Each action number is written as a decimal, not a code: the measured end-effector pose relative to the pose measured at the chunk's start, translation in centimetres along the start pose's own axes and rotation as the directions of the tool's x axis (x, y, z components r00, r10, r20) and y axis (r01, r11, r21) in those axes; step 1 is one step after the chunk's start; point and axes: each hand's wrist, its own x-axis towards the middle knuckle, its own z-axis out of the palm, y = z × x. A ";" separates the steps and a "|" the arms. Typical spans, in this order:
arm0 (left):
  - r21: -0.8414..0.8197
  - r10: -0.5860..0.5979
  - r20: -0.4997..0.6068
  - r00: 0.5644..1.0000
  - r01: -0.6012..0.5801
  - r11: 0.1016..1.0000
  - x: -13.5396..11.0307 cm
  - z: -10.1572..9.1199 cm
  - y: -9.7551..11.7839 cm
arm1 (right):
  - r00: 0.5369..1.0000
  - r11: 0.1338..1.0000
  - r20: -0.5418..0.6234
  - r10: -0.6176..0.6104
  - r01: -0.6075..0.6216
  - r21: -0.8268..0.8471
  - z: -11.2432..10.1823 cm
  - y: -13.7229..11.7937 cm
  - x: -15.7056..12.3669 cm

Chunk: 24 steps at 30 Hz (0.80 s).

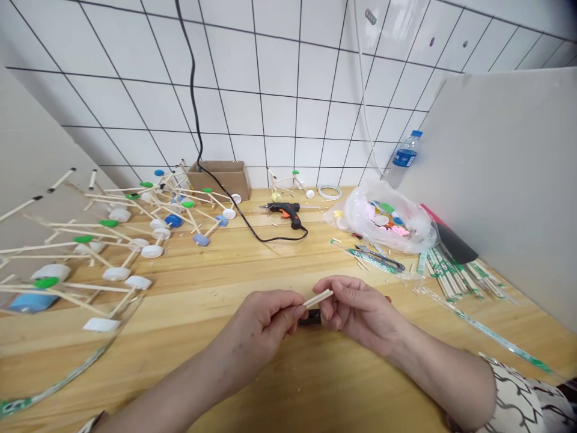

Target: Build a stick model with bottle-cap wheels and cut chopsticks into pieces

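Both my hands meet over the wooden table (270,264) near its front edge. My left hand (264,325) is closed, its fingertips pinching one end of a short pale wooden stick (318,297). My right hand (356,310) is closed too, gripping the other end of the same stick. A small dark object (310,319) shows just under the stick, between the two hands; I cannot make out what it is or which hand holds it.
A black and orange glue gun (286,210) lies behind, its black cord running up the tiled wall. Stick-and-bottle-cap models (148,222) cover the left side. A plastic bag of caps (383,219), wrapped chopsticks (455,273), scissors (381,258), a water bottle (403,157) and a cardboard box (223,175) stand right and back.
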 end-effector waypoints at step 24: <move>-0.067 -0.098 -0.008 0.995 0.097 0.993 0.0 0.3 0.5 | 1.000 1.000 0.030 -0.008 0.009 -0.029 -0.2 0.6 0.3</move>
